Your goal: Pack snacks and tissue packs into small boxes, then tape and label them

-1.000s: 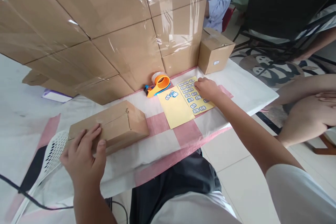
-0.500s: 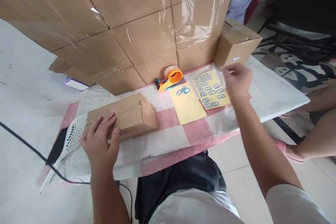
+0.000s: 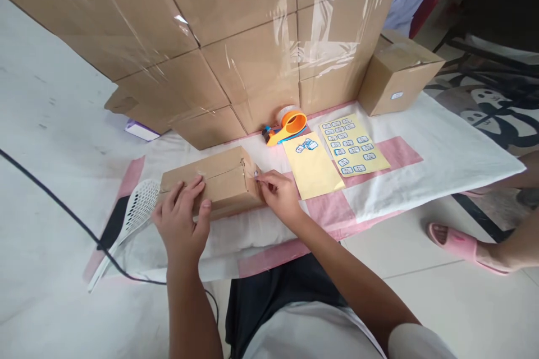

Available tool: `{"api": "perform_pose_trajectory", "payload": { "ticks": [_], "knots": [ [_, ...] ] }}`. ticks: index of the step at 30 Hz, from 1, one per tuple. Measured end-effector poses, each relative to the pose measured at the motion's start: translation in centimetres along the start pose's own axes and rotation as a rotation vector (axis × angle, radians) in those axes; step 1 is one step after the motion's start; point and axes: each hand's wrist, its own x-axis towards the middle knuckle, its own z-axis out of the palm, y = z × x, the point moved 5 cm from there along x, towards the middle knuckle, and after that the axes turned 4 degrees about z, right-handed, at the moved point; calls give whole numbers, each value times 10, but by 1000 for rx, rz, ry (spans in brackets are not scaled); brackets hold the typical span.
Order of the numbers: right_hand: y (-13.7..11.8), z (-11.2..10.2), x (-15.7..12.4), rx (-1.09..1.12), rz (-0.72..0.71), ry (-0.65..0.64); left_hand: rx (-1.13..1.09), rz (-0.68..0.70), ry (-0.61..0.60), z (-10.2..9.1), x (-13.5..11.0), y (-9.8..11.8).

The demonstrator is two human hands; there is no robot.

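A closed cardboard box point(image 3: 223, 171) lies lengthwise on the cloth-covered table in front of me. My left hand point(image 3: 181, 216) rests on its left part, fingers spread over the top and thumb at the near edge. At the box's right end, my right hand point(image 3: 280, 190) pinches a small white label sticker point(image 3: 256, 174) against the end face. Right of that hand lies a yellow sheet point(image 3: 315, 176) with a few loose stickers near its top. Beside it, a second yellow sheet point(image 3: 343, 145) carries rows of blue-edged label stickers.
A tall wall of taped cardboard boxes point(image 3: 252, 61) stands behind. An orange tape dispenser point(image 3: 290, 126) sits at its foot. To the right is a labelled box point(image 3: 402, 76); on the left, a white fly swatter point(image 3: 141, 205) and a black cable point(image 3: 63, 216). A person's foot in a pink slipper point(image 3: 457, 244) shows on the right.
My right hand has moved left from beside the sticker sheet to the box's right end, where it holds a sticker. My left hand stays on the box. The view has shifted slightly.
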Motion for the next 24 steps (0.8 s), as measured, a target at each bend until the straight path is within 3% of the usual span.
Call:
{"api": "perform_pose_trajectory", "payload": {
  "ticks": [6, 10, 14, 17, 19, 24],
  "knots": [
    [13, 4, -13, 161, 106, -67, 12, 16, 39, 2, -1, 0],
    [15, 21, -15, 204, 206, -175, 36, 8, 24, 3, 0, 0],
    [15, 20, -7, 189, 265, -348, 54, 4, 21, 4, 1, 2],
    [10, 14, -3, 117, 224, -586, 52, 15, 47, 2, -2, 0],
    [3, 12, -1, 39, 166, -675, 29, 48, 54, 0, -5, -2],
    [-24, 17, 5, -88, -40, -591, -52, 140, 67, -7, -16, -9]
  ]
}}
